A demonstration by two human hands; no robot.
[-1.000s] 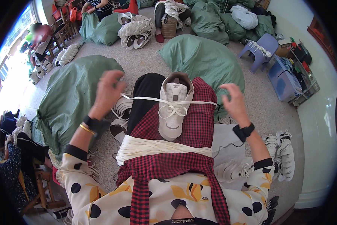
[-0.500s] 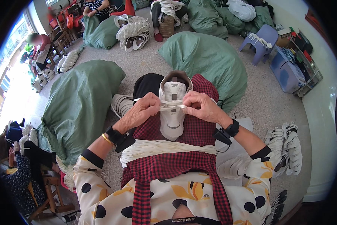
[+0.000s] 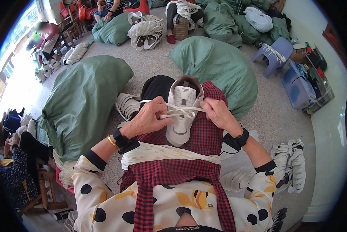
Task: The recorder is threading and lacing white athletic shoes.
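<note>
A white sneaker [image 3: 179, 135] with a grey-brown collar rests on my lap, its toe toward me. A flat white shoelace [image 3: 185, 112] crosses over its tongue in a loose loop. My left hand [image 3: 150, 115] is closed on the lace at the shoe's left side. On the right, my right hand [image 3: 219, 113] pinches the other lace end by the collar edge, pulling it out sideways. Below the toe, a bundle of white laces [image 3: 169, 154] lies across my red-and-black checked apron [image 3: 177, 172].
Large green sacks [image 3: 84, 102] stand left and ahead. Laced shoes [image 3: 295, 166] lie on the floor at right, beyond a white sheet. A purple stool [image 3: 276, 54] holds laces, beside a plastic bin [image 3: 297, 87]. Other people sit at far left, lower left and at the back.
My hands have moved apart; the right one has drawn its lace end out to the right. The crossing over the tongue now shows a loose loop. The view has shifted slightly.
</note>
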